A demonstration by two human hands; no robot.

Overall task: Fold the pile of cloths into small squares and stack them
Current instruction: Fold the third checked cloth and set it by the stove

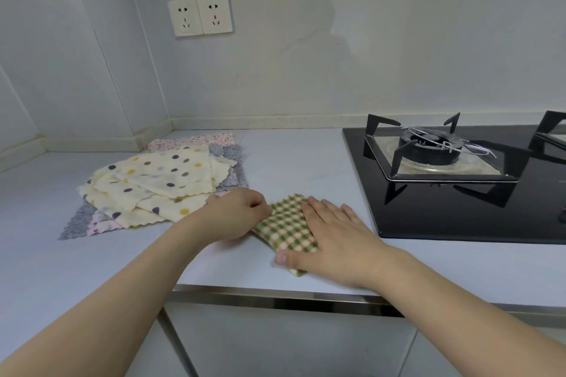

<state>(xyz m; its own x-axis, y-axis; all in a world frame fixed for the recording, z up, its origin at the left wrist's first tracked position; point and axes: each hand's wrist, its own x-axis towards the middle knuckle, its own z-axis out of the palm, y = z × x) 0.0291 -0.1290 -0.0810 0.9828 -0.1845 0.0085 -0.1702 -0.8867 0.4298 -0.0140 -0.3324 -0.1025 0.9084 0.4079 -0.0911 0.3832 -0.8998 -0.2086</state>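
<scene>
A green-checked cloth [283, 225], folded into a small square, lies on the pale countertop [291, 156] near its front edge. My right hand [332, 232] lies flat on its right half with straight fingers, the thumb at the cloth's near corner. My left hand [237, 213] sits at the cloth's left edge with curled fingers that pinch that edge. To the left lies a loose pile of unfolded cloths: cream ones with coloured dots [159, 184] on top, grey [75, 223] and pink speckled [196, 140] ones beneath.
A black glass gas hob [459, 211] with a burner and pan supports [435, 150] fills the right side of the counter. A double wall socket [200, 15] is on the back wall. The counter's metal front edge [275, 297] runs below my arms.
</scene>
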